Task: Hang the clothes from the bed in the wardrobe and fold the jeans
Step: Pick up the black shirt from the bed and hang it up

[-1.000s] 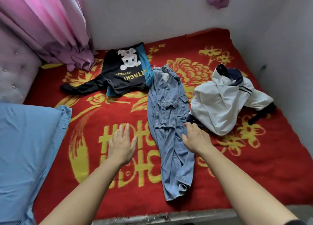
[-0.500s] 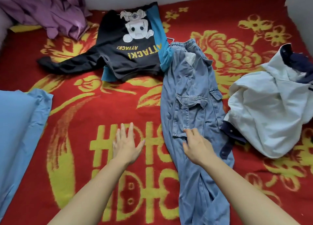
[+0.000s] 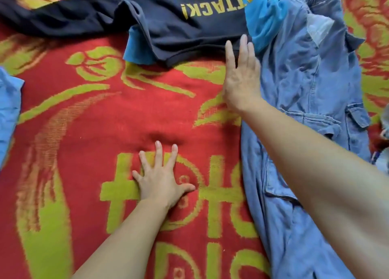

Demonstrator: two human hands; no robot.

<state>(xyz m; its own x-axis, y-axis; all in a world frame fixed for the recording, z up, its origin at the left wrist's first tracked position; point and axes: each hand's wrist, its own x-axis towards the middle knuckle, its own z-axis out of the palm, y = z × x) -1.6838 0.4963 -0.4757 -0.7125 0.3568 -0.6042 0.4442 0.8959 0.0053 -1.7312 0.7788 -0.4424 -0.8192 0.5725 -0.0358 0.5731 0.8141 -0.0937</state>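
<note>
Light blue cargo jeans (image 3: 309, 93) lie lengthwise on the right of the red and yellow bed cover (image 3: 84, 114), waistband at the top. A dark navy sweatshirt (image 3: 179, 24) with yellow "ATTACK!" lettering and bright blue panels lies across the top, its edge overlapping the jeans. My right hand (image 3: 242, 74) reaches forward with straight fingers, fingertips at the sweatshirt's lower hem beside the jeans. My left hand (image 3: 162, 179) presses flat on the bed cover, fingers spread, holding nothing.
A light blue pillow (image 3: 8, 110) shows at the left edge. A sliver of white garment (image 3: 386, 118) peeks in at the right edge.
The view has moved much closer to the bed. My right hand left the jeans' pocket area and reached up to the sweatshirt hem. My left hand settled flat on the cover.
</note>
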